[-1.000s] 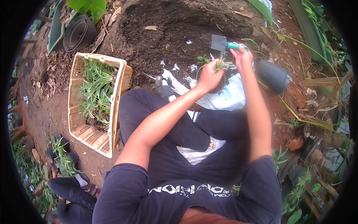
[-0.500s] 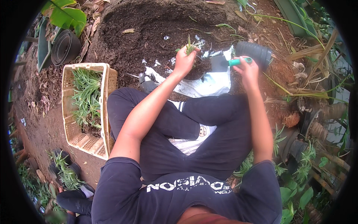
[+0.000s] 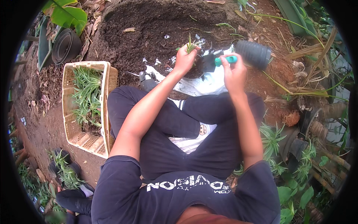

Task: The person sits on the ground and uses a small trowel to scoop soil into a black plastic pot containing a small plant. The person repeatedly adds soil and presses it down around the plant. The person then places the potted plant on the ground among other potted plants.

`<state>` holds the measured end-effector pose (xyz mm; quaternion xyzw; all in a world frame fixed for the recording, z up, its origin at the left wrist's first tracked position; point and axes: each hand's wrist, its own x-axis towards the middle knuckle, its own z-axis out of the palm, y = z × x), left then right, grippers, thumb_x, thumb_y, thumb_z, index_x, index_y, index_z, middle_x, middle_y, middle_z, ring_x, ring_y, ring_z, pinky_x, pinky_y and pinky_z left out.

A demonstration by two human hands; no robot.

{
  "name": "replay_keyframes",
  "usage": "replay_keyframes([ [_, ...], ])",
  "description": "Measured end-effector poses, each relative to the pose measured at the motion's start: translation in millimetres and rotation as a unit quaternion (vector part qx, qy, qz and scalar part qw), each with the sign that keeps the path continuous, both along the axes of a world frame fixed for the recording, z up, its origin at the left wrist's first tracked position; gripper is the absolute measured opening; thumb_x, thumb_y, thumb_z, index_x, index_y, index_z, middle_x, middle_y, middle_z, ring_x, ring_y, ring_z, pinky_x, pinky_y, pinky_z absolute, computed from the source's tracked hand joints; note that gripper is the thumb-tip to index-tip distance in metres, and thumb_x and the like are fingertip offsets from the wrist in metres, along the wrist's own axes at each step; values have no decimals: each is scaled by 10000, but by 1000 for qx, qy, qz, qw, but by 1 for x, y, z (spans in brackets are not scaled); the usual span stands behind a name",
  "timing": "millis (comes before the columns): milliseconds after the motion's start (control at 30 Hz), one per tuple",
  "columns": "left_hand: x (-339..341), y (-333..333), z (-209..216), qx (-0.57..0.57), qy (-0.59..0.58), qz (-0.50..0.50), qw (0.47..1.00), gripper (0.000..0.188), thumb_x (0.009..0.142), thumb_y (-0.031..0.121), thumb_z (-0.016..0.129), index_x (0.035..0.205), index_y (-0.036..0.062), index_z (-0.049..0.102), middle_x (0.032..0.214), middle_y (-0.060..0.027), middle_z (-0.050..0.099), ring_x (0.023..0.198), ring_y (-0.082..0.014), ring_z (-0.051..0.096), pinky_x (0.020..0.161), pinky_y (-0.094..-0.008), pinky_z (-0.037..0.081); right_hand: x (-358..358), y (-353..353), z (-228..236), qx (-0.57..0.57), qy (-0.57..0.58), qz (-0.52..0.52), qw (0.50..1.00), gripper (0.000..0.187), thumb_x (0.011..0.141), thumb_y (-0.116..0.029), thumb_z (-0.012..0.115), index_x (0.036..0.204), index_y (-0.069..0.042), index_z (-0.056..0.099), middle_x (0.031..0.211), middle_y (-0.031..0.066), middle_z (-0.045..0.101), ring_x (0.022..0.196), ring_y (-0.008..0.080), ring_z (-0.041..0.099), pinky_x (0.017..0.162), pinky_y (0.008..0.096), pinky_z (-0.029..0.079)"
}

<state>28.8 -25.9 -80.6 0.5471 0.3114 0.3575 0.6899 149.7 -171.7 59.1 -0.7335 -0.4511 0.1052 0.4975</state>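
Observation:
My left hand (image 3: 185,60) is closed around a small spider plant (image 3: 191,44), its narrow striped leaves sticking up above the fingers. In my right hand (image 3: 235,74) is a trowel (image 3: 226,60) with a green handle and a dark, flat blade. The blade points left, close to the plant, over dark soil lying on a white sheet (image 3: 214,84). Something dark and rounded sits below the plant; I cannot tell whether it is a pot or only soil. Just right of the trowel, a stack of black plastic pots (image 3: 253,55) lies on its side.
A cream plastic crate (image 3: 105,108) of spider plants (image 3: 87,93) stands by my left knee. Beyond the sheet rises a heap of dark soil (image 3: 123,41). Round black pots (image 3: 66,46) lie at far left. Another person's leg (image 3: 76,201) shows at lower left.
My right hand has moved left with the trowel, bringing its blade nearer to the spider plant. The left hand has stayed almost in place.

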Motion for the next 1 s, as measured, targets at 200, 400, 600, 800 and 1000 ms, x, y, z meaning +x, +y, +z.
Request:
replay_keyframes([
  [200,-4,0,1,-30,49,-4,998,167,984,89,612,1066,33,747,960,-55,759,891,-132,690,809,-314,536,-3,-4,-2,22,-8,-4,1000,146,988,-72,713,1072,16,633,924,139,745,830,222,762,705,354,622],
  [400,0,0,2,-1,21,1,1000,163,996,80,598,1063,34,739,876,-15,700,776,-98,630,705,-293,504,-9,-4,-13,-11,21,24,999,188,981,-99,742,1068,19,625,900,138,739,810,210,761,671,345,616],
  [600,-3,-1,8,2,6,0,1000,156,1043,62,550,1067,8,694,694,52,517,589,-51,463,548,-254,401,-8,-7,-7,-29,23,4,999,219,974,-112,754,1090,13,617,872,134,731,786,223,759,677,352,606],
  [800,-4,-1,15,-11,9,-11,1000,163,1041,61,540,1063,6,691,696,54,505,598,-52,456,559,-249,401,-1,-1,-14,20,2,7,1000,202,978,-109,745,1087,6,619,873,134,731,769,238,756,669,356,592],
  [1000,-5,-1,17,-52,-4,-17,998,163,1037,51,537,1070,3,689,714,49,511,620,-53,458,569,-253,400,2,7,-15,4,5,26,1000,167,991,-86,719,1103,-5,625,919,133,745,791,200,754,677,328,594],
])
